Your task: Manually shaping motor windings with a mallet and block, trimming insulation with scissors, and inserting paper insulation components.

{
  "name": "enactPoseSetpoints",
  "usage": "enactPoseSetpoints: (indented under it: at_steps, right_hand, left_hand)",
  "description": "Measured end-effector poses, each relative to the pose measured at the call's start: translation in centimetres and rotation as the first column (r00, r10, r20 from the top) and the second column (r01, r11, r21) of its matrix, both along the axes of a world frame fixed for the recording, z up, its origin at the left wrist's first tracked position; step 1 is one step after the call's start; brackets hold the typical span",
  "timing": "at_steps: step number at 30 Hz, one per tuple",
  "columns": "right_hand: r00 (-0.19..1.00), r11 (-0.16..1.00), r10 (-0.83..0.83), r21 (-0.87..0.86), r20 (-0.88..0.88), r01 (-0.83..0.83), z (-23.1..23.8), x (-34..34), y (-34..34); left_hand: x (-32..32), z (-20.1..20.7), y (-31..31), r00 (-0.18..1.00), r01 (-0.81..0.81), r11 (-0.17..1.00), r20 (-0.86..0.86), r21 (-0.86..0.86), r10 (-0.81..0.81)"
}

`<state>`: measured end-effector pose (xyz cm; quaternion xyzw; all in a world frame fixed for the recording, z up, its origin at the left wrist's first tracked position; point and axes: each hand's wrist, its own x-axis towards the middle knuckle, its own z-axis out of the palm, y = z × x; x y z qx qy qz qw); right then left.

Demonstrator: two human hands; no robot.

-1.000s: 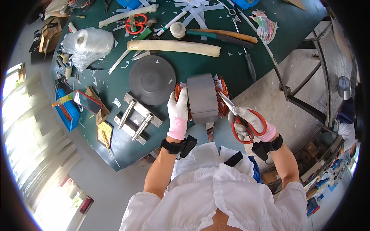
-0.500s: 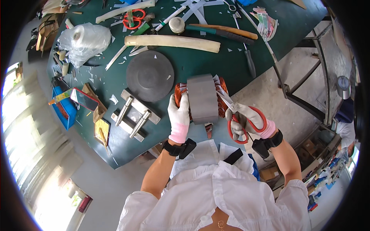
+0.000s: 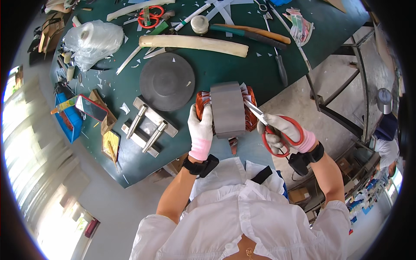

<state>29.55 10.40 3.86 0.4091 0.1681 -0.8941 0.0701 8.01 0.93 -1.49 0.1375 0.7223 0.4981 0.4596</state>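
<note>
A motor stator [image 3: 228, 110] with a grey steel core stands at the near edge of the green table, in front of me. Orange-copper windings bulge from both its ends, with bits of white slot paper among them. My left hand [image 3: 201, 132], in a white glove with a pink cuff, is closed round the left-end windings. In my right hand [image 3: 284, 130], gloved alike, is a pair of red-handled scissors [image 3: 257, 112], fingers through the loops. The blade tips lie against the right-end windings; exactly what they touch is too small to tell.
A round dark disc [image 3: 167, 82] and a metal stand with two rollers [image 3: 149, 125] lie left of the stator. Behind are a long pale strip [image 3: 195, 45], a mallet-like tool [image 3: 251, 35], a screwdriver [image 3: 281, 69] and plastic-wrapped roll [image 3: 93, 43]. A blue tray [image 3: 71, 125] sits far left.
My right hand has shifted slightly right and up with the scissors, turning them a little. The left hand keeps its hold, and the stator has barely moved.
</note>
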Motion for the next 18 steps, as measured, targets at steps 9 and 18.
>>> enactPoseSetpoints:
  at_steps: [9,18]
  right_hand:
    - [0.972,0.977,-0.214,0.001,-0.098,0.215,-0.6,-0.9,-1.9]
    - [0.995,0.993,-0.098,-0.075,-0.022,0.096,0.3,-0.2,-0.2]
  left_hand:
    - [0.2,-0.1,-0.5,1.0,0.002,1.0,-0.011,-0.008,-0.002]
    - [0.2,0.2,-1.3,0.999,0.053,0.998,-0.005,-0.027,-0.053]
